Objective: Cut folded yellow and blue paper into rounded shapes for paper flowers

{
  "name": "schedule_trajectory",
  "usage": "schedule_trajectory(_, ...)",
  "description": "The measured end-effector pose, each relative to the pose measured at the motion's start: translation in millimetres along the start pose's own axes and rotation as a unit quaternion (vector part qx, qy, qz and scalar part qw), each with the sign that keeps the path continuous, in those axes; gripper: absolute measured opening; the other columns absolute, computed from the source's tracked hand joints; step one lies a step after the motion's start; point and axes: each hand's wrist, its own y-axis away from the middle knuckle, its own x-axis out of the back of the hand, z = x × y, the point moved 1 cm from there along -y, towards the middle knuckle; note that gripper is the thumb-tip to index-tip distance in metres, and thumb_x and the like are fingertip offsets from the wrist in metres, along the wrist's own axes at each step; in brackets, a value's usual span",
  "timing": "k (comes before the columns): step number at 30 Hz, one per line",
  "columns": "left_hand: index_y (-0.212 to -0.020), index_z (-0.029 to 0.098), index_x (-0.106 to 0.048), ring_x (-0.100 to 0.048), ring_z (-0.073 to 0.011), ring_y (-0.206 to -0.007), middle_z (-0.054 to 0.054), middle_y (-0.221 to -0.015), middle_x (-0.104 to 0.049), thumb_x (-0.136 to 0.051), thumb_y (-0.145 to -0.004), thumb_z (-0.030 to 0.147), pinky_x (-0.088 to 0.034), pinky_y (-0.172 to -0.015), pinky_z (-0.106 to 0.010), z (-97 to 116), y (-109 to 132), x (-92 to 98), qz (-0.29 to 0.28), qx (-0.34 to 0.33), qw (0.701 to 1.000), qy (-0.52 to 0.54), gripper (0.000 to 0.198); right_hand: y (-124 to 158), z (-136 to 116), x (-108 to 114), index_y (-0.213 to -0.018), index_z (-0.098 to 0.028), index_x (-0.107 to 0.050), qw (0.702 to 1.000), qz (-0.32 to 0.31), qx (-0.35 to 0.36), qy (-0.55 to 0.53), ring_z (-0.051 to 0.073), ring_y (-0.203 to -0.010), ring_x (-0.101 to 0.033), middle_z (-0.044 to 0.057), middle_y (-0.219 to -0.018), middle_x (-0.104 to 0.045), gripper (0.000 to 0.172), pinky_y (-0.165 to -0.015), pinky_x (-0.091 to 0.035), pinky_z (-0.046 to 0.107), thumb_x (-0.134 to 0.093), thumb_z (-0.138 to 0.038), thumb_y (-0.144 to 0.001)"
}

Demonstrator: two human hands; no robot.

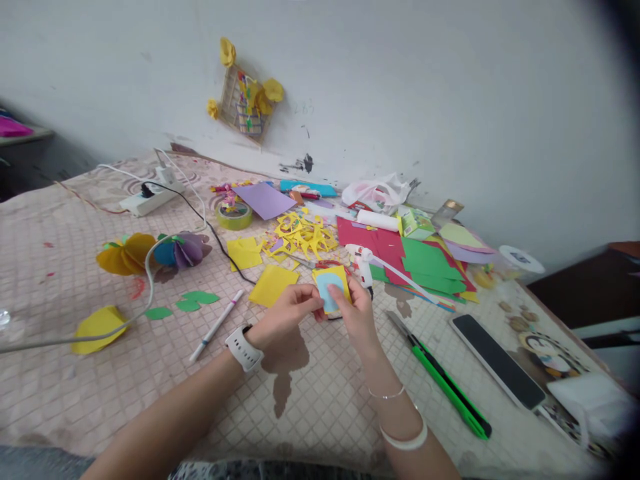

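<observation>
Yellow paper card (344, 280) pinched between left fingers (311, 300) and right fingers (336, 298).

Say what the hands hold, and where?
The left hand and right hand pinch a yellow paper piece with a blue circle at its lower edge.

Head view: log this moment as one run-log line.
left hand holds yellow paper with blue circle | right hand holds same paper | nearby hot glue gun

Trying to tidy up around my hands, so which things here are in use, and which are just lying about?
In use: yellow card with blue paper on it, held by left hand and right hand.

Lying about: glue gun, green cutter, tape roll, paper flowers, power strip.
</observation>
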Motion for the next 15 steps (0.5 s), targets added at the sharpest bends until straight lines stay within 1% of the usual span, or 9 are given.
schedule_trajectory(8, -0.062, 0.015, -0.063, -0.06, -0.0145, -0.062, -0.002, -0.06, -0.065, -0.062, -0.08, 0.026, -0.048, -0.069, -0.029, 0.6, 0.0, 0.0, 0.003, -0.002, 1.0, -0.004, 0.021, 0.7, 1.9, 0.3, -0.091, -0.02, -0.065, 1.0, -0.001, -0.008, 0.002, 0.015, -0.062, -0.054, -0.001, -0.072, -0.062, 0.026, -0.056, -0.044, 0.025, -0.071, -0.041, -0.077)
schedule_trajectory(15, -0.064, 0.014, -0.064, -0.06, -0.0148, -0.063, -0.003, -0.062, -0.066, -0.064, -0.081, 0.03, -0.048, -0.07, -0.029, 1.6, 1.5, -0.7, -0.006, -0.002, 1.0, -0.003, 0.024, -0.6, -2.1, -0.3, -0.091, -0.02, -0.065, 1.0, 0.0, 0.0, 0.008, 0.017, -0.068, -0.057, 0.0, -0.073, -0.064, 0.025, -0.059, -0.048, 0.026, -0.071, -0.039, -0.077)
